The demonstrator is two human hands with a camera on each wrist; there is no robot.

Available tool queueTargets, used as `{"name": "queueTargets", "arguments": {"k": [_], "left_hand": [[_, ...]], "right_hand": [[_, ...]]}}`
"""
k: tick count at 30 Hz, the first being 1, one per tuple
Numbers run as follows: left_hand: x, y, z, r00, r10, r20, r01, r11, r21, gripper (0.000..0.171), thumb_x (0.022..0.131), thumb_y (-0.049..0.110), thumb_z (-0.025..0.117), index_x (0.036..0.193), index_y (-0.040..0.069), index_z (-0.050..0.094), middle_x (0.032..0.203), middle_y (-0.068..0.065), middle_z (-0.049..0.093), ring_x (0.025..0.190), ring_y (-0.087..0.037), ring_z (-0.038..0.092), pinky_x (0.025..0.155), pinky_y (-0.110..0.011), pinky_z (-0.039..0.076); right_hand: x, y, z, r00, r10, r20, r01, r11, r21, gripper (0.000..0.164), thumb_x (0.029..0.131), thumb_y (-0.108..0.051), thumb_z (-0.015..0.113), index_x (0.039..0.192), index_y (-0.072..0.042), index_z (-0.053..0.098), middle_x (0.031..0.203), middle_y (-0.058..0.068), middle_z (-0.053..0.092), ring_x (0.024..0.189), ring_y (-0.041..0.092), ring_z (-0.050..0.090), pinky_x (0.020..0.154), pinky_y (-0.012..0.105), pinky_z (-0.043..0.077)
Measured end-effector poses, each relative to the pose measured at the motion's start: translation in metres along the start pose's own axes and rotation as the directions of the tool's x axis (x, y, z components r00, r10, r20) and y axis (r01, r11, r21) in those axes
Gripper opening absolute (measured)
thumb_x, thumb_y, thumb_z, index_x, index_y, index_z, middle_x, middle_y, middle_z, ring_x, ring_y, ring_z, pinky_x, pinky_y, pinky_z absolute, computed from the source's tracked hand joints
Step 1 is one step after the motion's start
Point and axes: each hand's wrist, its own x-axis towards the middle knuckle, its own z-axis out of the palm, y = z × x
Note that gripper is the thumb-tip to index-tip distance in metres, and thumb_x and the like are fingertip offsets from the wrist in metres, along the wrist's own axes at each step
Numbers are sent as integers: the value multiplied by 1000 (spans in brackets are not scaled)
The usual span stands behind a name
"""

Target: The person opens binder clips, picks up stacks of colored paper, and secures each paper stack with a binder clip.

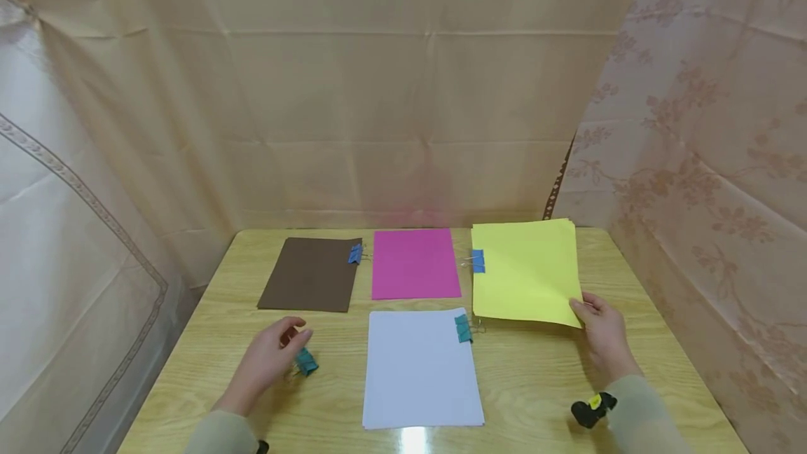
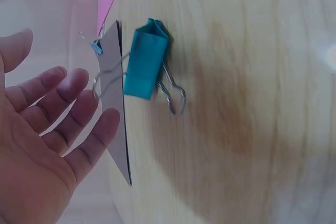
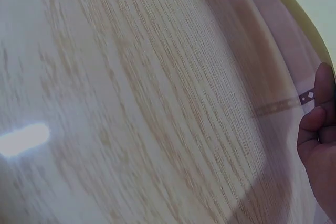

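My right hand [image 1: 604, 331] pinches the lower right corner of a stack of yellow paper [image 1: 526, 272], thumb on top. That corner is raised off the table. A blue binder clip [image 1: 478, 261] grips the stack's left edge. In the right wrist view the right hand [image 3: 320, 135] shows at the right edge, under the yellow sheets [image 3: 310, 3]. My left hand [image 1: 271, 356] hovers by a loose teal binder clip [image 1: 306, 361] on the table. Its fingers are spread and relaxed in the left wrist view, apart from the clip [image 2: 147, 61], whose wire handles stick out both ways.
Brown paper [image 1: 312, 275] with a blue binder clip [image 1: 356, 253] lies at the back left. Pink paper [image 1: 416, 265] lies at the back middle. White paper [image 1: 421, 373] with another teal clip [image 1: 463, 328] lies at the front middle. Curtains [image 1: 403, 90] surround the wooden table [image 1: 536, 398].
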Motion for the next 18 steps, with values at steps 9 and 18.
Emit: {"name": "queueTargets", "arguments": {"k": [9, 18], "left_hand": [[-6, -13, -5, 1000, -20, -6, 20, 999, 44, 41, 102, 33, 63, 128, 1, 64, 97, -3, 64, 86, -17, 56, 75, -36, 48], [-10, -20, -6, 1000, -14, -23, 16, 996, 89, 40, 101, 31, 66, 123, -2, 65, 94, -3, 64, 83, -15, 57, 70, -34, 48]], "right_hand": [[3, 1, -7, 999, 37, -9, -37, 999, 6, 64, 104, -25, 60, 153, 8, 33, 90, -23, 60, 85, -8, 58, 76, 13, 52], [5, 0, -13, 999, 47, 5, -47, 999, 2, 68, 104, -27, 60, 154, 8, 31, 90, -26, 57, 88, -10, 56, 78, 11, 49]]}}
